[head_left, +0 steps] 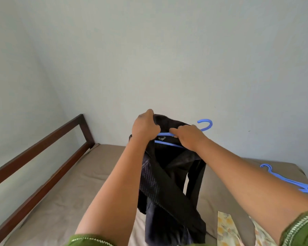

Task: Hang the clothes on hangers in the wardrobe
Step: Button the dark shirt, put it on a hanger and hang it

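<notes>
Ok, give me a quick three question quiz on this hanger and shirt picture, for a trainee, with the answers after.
1. True or false: the blue hanger in the hands sits inside the neck of the dark garment.
2. Which hand grips the garment's collar at its top? A) left hand B) right hand
3. Fill in: the spare blue hangers lie on the ____, to the person's right.

Key:
1. True, its bars show in the neck opening and its hook sticks out to the right.
2. A
3. bed
</notes>
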Demonstrator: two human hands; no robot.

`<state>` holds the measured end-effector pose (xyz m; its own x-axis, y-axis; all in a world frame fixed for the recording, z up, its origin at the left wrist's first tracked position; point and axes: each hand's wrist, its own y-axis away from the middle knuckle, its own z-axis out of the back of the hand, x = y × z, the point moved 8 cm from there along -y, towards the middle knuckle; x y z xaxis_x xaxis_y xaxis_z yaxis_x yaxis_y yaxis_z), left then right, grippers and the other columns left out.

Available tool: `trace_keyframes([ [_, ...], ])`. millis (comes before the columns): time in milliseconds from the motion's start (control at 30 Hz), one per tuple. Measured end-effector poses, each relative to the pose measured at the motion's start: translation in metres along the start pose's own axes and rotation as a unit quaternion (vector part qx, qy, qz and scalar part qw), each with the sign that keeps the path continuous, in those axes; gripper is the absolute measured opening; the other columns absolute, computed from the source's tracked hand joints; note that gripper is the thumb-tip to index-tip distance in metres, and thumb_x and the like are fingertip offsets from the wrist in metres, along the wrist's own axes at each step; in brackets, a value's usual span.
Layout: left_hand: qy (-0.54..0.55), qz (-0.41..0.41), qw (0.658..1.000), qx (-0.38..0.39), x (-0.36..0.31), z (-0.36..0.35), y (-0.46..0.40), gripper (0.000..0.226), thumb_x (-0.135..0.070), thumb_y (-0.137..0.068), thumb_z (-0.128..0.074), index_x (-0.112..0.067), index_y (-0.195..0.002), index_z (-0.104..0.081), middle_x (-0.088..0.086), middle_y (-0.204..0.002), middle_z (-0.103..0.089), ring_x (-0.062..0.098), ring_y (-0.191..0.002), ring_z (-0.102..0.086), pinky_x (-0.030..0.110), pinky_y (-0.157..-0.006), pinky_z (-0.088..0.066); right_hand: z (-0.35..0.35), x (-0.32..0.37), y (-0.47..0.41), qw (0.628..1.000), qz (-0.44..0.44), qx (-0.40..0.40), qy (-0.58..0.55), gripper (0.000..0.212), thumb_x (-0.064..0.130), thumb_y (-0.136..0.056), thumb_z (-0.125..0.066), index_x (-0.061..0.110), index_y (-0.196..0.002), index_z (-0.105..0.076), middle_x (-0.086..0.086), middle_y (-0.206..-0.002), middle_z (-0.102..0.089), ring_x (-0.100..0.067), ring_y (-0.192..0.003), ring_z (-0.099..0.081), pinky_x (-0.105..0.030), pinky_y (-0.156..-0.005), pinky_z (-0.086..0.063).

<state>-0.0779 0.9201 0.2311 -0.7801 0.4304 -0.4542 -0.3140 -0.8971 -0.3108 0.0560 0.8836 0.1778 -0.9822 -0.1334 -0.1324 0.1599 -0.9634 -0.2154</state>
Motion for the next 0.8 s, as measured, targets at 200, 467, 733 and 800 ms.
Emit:
trace_keyframes([
  [200, 0.079, -0.108, 0.968, -0.214, -0.014, 0.047, 0.018, 0.014, -0.026, -0.091, -0.058, -0.014, -0.096, -0.054, -0.003, -0.093, -0.057, 0.018, -0.074, -0.053, 0.028, -0.062, -0.040, -0.002, 0.025, -0.013, 0.998, -0.022, 0.027, 0.056, 0.038, 0.016, -0.099, -0.038, 0.027, -0.135, -0.045, -0.005, -0.106, -0.062, -0.029, -0.102, -0.058, -0.042, -0.093, -0.038],
  [467, -0.099, -0.041, 0.989, 0.102, 0.045, 0.025, -0.015, 0.063, -0.056, -0.060, -0.082, -0.020, -0.104, -0.055, -0.003, -0.104, -0.055, 0.021, -0.103, -0.055, 0.036, -0.080, -0.046, 0.051, 0.007, -0.027, 0.996, -0.090, 0.017, 0.021, 0.018, 0.015, -0.098, -0.045, 0.018, -0.109, -0.059, -0.003, -0.108, -0.062, -0.028, -0.100, -0.057, -0.032, -0.087, -0.034],
  [733, -0.108, -0.207, 0.965, -0.118, -0.001, 0.009, -0.012, 0.041, -0.053, -0.090, -0.056, -0.014, -0.103, -0.058, 0.003, -0.086, -0.066, 0.028, -0.081, -0.062, 0.033, -0.065, -0.037, 0.081, 0.032, -0.034, 0.998, -0.029, -0.049, 0.007, 0.017, 0.019, -0.098, -0.042, 0.017, -0.095, -0.058, -0.003, -0.085, -0.054, -0.026, -0.089, -0.052, -0.031, -0.075, -0.033],
  [800, -0.088, -0.206, 0.965, -0.140, 0.002, 0.015, -0.012, 0.041, -0.051, -0.094, -0.050, -0.012, -0.097, -0.059, 0.005, -0.079, -0.065, 0.029, -0.072, -0.061, 0.031, -0.056, -0.033, 0.091, 0.025, -0.028, 0.983, -0.016, -0.181, 0.039, 0.012, 0.019, -0.092, -0.056, 0.017, -0.102, -0.061, -0.004, -0.094, -0.056, -0.029, -0.099, -0.052, -0.036, -0.081, -0.039],
])
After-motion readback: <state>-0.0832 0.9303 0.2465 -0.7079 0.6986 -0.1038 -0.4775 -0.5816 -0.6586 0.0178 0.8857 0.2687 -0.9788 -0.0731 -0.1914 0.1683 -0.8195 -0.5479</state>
